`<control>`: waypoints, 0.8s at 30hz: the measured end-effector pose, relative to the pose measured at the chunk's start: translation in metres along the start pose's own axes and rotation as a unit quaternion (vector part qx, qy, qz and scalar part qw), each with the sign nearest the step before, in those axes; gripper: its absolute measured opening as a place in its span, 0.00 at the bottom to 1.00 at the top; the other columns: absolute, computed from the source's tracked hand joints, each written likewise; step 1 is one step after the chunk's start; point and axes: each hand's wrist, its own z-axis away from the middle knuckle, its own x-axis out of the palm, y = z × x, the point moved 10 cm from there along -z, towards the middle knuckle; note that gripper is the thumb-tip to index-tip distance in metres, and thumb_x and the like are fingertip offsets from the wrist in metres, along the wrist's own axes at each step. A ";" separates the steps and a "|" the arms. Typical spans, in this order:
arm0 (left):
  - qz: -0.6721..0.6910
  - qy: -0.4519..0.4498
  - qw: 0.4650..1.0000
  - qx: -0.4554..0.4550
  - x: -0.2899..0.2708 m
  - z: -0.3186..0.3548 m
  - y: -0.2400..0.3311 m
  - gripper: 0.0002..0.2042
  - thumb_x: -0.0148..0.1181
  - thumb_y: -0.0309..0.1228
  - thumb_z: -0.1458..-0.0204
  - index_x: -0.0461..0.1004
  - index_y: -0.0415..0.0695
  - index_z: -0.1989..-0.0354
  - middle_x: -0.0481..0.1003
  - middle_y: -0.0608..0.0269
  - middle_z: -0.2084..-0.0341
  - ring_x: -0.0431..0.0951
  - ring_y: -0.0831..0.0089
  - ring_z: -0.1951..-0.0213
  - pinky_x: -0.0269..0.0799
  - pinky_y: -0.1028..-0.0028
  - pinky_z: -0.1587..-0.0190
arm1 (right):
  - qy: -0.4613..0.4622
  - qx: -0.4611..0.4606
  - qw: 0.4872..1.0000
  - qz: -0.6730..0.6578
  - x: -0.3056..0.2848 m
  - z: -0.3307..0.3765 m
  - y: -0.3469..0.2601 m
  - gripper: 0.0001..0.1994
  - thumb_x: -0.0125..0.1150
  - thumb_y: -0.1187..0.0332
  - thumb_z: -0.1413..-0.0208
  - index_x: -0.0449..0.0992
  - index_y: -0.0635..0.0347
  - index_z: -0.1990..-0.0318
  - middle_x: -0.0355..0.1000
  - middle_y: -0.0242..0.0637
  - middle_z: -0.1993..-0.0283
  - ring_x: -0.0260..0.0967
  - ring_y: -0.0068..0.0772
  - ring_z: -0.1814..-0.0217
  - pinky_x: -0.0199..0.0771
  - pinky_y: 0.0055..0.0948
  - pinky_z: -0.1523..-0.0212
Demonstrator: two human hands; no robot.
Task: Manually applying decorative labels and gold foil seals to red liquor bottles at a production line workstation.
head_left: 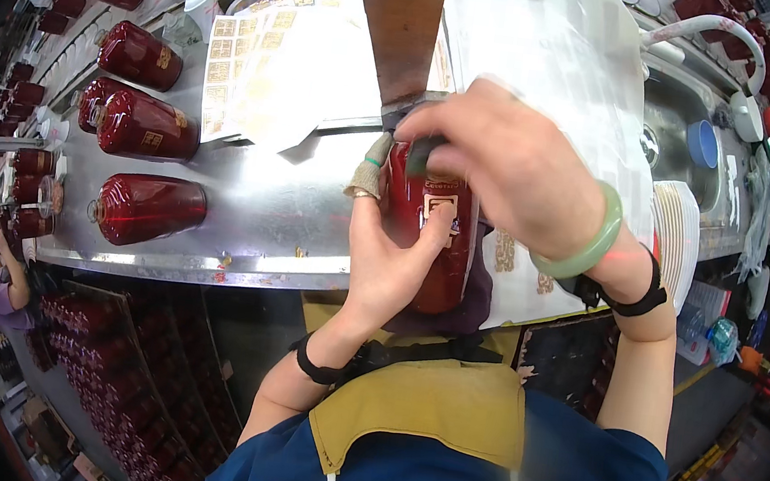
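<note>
A dark red glossy bottle lies on a dark cloth at the table's front edge, its far end toward a brown board. My left hand grips it from the left, thumb across a gold-and-white decal on its side. Beige fabric with a green band covers a fingertip of that hand. Over the bottle's far end, my right hand is closed, its fingertips partly smeared by motion. Between them shows a small dark green piece, too blurred to name, against the glass.
Several more red bottles lie on the metal table at left. Decal sheets and white paper spread behind. A brown board juts in from the far side. At right is a sink with a blue cup.
</note>
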 end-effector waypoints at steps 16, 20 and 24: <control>0.159 -0.097 0.981 -0.063 -0.001 0.010 -0.007 0.33 0.57 0.24 0.34 0.48 0.35 0.24 0.63 0.50 0.31 0.67 0.63 0.32 0.64 0.62 0.30 | 0.058 0.437 0.777 -0.450 0.064 0.140 0.034 0.42 0.77 0.64 0.44 0.59 0.54 0.25 0.53 0.21 0.65 0.50 0.14 0.67 0.53 0.16 0.64; 0.108 -0.094 0.988 -0.053 -0.002 0.012 -0.010 0.40 0.66 0.24 0.40 0.48 0.36 0.24 0.63 0.49 0.32 0.68 0.63 0.33 0.65 0.62 0.30 | 0.072 0.433 0.775 -0.454 0.075 0.149 0.028 0.44 0.76 0.64 0.43 0.55 0.52 0.23 0.54 0.21 0.64 0.50 0.14 0.66 0.53 0.16 0.63; 0.093 -0.099 0.990 -0.049 -0.003 0.010 -0.008 0.40 0.66 0.24 0.40 0.48 0.35 0.24 0.63 0.49 0.32 0.68 0.63 0.33 0.65 0.62 0.30 | 0.072 0.427 0.770 -0.469 0.076 0.149 0.031 0.43 0.76 0.65 0.43 0.55 0.53 0.23 0.54 0.21 0.64 0.51 0.14 0.65 0.54 0.16 0.63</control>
